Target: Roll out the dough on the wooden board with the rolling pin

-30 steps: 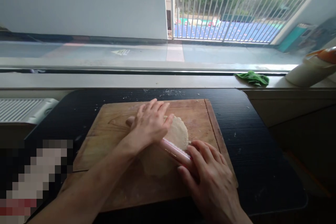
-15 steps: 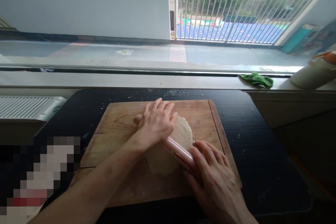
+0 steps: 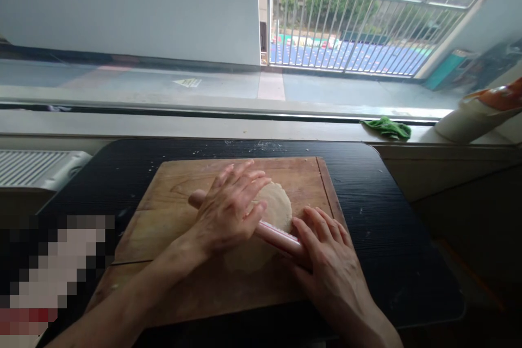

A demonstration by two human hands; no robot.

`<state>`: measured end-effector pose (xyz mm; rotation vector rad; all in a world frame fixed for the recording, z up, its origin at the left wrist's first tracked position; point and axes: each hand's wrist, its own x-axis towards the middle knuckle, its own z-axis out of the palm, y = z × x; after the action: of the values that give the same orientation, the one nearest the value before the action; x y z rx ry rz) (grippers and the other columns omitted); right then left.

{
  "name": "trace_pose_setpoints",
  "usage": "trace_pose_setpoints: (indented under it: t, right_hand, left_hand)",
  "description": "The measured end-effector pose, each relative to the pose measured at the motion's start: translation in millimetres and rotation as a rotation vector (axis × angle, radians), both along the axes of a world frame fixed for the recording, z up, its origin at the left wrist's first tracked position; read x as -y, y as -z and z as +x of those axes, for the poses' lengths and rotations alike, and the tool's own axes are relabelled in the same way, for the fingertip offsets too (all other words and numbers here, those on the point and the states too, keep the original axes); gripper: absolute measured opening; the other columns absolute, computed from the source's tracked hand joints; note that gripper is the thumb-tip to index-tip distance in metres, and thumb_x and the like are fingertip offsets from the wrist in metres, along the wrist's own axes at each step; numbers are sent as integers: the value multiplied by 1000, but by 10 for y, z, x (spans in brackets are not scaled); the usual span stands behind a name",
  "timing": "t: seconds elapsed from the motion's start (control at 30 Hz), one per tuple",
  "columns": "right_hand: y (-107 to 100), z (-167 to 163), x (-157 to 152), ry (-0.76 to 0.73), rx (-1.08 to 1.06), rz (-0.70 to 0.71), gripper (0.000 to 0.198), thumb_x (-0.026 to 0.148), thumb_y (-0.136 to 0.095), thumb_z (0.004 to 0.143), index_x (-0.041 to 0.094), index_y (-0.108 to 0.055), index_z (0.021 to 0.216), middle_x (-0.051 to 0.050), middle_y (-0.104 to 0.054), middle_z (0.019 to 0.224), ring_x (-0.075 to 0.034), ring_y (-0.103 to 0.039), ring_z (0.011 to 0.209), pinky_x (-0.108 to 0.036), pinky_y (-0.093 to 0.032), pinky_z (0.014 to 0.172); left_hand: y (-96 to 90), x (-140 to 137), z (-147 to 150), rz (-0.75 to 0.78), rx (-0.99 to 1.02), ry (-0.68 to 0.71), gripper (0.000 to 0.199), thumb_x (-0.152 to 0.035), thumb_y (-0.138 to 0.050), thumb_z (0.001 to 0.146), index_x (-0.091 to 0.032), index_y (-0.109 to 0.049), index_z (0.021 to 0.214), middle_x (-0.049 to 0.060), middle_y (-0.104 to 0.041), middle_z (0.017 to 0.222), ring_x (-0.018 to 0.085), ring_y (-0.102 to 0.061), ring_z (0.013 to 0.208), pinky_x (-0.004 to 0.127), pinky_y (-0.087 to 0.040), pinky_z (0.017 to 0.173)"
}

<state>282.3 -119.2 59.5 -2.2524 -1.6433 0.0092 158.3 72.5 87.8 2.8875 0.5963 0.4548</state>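
A rolling pin (image 3: 281, 239) with red-striped wrapping lies slantwise across a flat, pale round of dough (image 3: 273, 204). My left hand (image 3: 232, 204) rests over the pin's left part, palm on it and fingers reaching forward over the dough. The pin's bare wooden end (image 3: 196, 198) sticks out to the left of that hand. At the other end, my right hand (image 3: 326, 250) is curved over the pin, its thumb on the near side. Both hands hide parts of the pin and dough. Under the dough is a wooden cutting board (image 3: 163, 234).
The board lies on a black table (image 3: 391, 250) dusted with flour specks. Behind it runs a white window sill (image 3: 285, 129) bearing a green cloth (image 3: 387, 128) and a pale container (image 3: 465, 119). A white radiator (image 3: 41, 168) stands to the left. A blurred patch covers the lower left.
The pin's left end has come nearer to me and left, along with my left hand. My right hand has shifted slightly right over the board. The whole view has swung a little.
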Motion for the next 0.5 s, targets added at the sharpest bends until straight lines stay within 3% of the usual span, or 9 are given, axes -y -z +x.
trace_pose_setpoints:
  t: [0.13,0.3,0.4,0.5]
  right_hand:
    - [-10,1,-7,9,-20,18,51,36,-65,79,26,-53,127,-8,-46,141,-30,-39,131,-51,-32,107]
    - [-64,42,-52,36,-90,62,54,45,-64,81,25,-50,128,-7,-52,134,-28,-44,126,-46,-36,104]
    - [-94,81,-71,61,-125,71,49,47,-59,85,25,-50,128,-6,-52,133,-26,-44,125,-44,-37,104]
    - [-115,78,-74,27,-152,53,35,45,-54,89,30,-55,121,-3,-54,128,-24,-45,124,-45,-37,104]
  left_hand:
    - [45,27,-38,9,-93,5,46,-37,-40,90,-24,-49,133,3,-49,142,25,-26,141,51,-15,117]
    - [152,-195,439,-17,-140,-125,46,-44,-41,89,-22,-53,128,6,-51,139,28,-36,135,52,-28,112]
    - [171,-324,731,-20,-106,-109,40,-42,-46,87,-21,-57,119,7,-58,129,28,-43,128,49,-34,107]
    - [125,-319,782,-2,-25,-94,31,-35,-46,88,-19,-60,111,7,-62,120,25,-45,126,44,-34,108]
